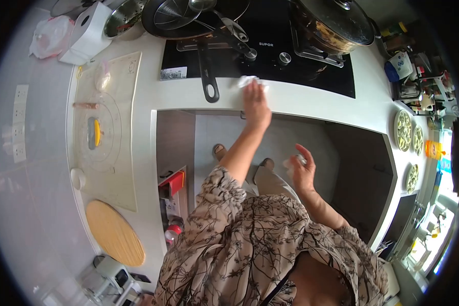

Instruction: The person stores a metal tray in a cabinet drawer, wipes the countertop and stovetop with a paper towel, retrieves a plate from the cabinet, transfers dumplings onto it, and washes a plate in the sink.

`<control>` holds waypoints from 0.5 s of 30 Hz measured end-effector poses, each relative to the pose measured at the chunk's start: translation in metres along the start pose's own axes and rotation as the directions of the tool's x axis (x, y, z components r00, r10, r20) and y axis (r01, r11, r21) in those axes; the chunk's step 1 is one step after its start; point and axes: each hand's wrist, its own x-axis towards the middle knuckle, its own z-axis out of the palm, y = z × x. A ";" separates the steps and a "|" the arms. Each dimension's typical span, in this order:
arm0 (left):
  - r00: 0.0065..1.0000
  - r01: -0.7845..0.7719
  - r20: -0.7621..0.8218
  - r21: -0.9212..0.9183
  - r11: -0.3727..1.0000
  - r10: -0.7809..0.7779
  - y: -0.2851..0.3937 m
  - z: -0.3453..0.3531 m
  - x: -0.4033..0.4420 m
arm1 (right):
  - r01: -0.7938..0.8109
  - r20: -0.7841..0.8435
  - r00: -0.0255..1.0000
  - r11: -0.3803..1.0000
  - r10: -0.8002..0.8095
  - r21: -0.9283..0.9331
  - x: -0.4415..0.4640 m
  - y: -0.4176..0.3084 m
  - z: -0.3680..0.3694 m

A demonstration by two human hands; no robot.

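Observation:
My left hand (pixel 256 106) presses a crumpled white tissue (pixel 248 80) flat on the white counter edge (pixel 285 94), just in front of the black cooktop (pixel 268 64). Its fingers lie together over the tissue. To the left of that hand, the handle of a black pan (pixel 207 76) sticks out past the cooktop. Lower right, in front of my body, my right hand (pixel 304 172) is raised with curled fingers around a small whitish crumpled thing (pixel 294 163), perhaps tissue. It touches no surface.
A lidded pot (pixel 331 25) stands on the right burner. Strainers rest in the pan. On the left counter are a clear mat (pixel 122 173), a round wooden board (pixel 115 232) and a white box (pixel 86 33). Plates of food (pixel 403 130) stand at right. An open recess lies below the counter.

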 end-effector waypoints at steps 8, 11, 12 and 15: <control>0.985 -0.104 0.087 -0.399 0.911 0.151 0.073 0.078 0.015 | -0.033 -0.136 0.990 0.998 0.026 -0.050 0.017 0.004 -0.045; 0.992 0.107 0.027 -0.678 0.727 -0.120 0.089 0.079 0.038 | -0.007 -0.098 0.995 0.997 -0.001 -0.081 0.034 0.005 -0.040; 0.970 0.155 -0.021 -0.715 0.682 -0.243 0.089 0.086 0.044 | -0.015 -0.090 0.996 0.997 0.007 -0.081 0.035 0.002 -0.039; 0.836 0.462 0.476 -0.879 -0.118 -0.273 0.039 0.075 0.060 | -0.033 -0.100 0.995 0.994 0.022 -0.107 0.039 -0.005 -0.035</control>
